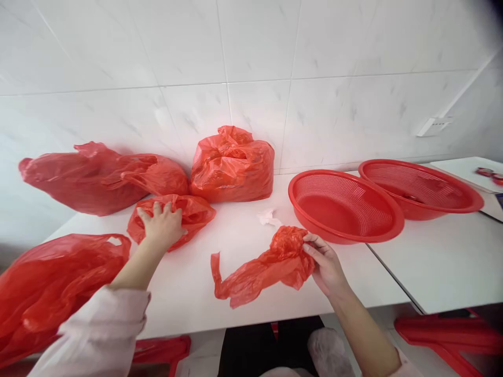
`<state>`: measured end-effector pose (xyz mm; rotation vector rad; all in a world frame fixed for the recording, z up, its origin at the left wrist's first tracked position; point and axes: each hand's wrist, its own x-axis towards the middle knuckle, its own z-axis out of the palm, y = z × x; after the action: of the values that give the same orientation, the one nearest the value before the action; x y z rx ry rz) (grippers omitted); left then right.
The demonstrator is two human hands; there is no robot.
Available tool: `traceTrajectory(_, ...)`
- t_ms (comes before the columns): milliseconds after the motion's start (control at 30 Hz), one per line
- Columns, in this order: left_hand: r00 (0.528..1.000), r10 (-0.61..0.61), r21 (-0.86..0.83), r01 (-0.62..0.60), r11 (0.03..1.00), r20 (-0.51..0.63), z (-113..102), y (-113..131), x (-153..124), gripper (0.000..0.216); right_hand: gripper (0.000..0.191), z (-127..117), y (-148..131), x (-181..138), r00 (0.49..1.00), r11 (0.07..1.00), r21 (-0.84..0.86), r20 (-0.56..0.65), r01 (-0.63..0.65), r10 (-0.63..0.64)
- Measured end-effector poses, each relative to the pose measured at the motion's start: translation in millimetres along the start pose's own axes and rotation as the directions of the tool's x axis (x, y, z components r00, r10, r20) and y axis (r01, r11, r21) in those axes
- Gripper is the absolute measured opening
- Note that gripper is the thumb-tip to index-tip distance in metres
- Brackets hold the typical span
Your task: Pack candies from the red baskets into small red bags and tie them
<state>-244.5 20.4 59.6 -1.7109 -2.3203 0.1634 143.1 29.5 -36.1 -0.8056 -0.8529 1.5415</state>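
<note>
My left hand (163, 225) rests with spread fingers on a small, rumpled red plastic bag (196, 208) at the left of the table. Pinched at its right side by my right hand (325, 263) is a crumpled red plastic bag (271, 267), its loose end trailing left over the tabletop. A filled red plastic bag (236, 170) stands behind, against the wall. More red bags (94, 175) lie at the back left, and another large red bag (58, 283) is beside my left forearm. What the bags contain cannot be made out.
Two red perforated baskets (346, 207) sit side by side on the right; the farther basket (451, 183) has something small and dark inside. A crumpled white tissue (269, 217) lies mid-table. Red stools (451, 335) stand below the white table's front edge (188, 324).
</note>
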Motion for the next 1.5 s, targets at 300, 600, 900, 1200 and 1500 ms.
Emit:
traceTrajectory(300, 0.843, 0.538, -0.789, -0.332, 0.517, -0.002, -27.7, 121.2, -122.1, 0.084, 0.043, 16.8, 6.5, -30.9, 0.998, 1.000, 0.007, 0.067, -0.005, 0.005)
traceTrajectory(600, 0.947, 0.191, -0.960, 0.274, -0.062, 0.258, 22.0, 95.5, -104.8, 0.029, 0.063, -19.5, -21.2, -19.8, 0.986, 0.989, -0.085, -0.121, -0.121, 0.111)
traceTrajectory(900, 0.928, 0.081, -0.773, 0.349, -0.530, 0.364, 22.0, 112.0, -102.6, 0.029, 0.026, -21.0, -28.5, -37.1, 0.914, 0.720, -0.675, -0.174, 0.160, -0.366)
traceTrajectory(1200, 0.919, 0.324, -0.862, 0.343, -0.373, 0.226, -11.0, 135.5, -102.6, 0.055, 0.026, 44.1, 4.7, -44.0, 0.809, -0.065, -0.867, 0.487, 0.495, -0.329)
traceTrajectory(1500, 0.981, 0.175, -0.892, -0.006, 0.451, 0.083, 18.3, 100.4, -94.0, 0.050, 0.029, -11.1, -1.7, -20.7, 0.925, -0.113, -0.968, 0.249, 0.225, -0.287)
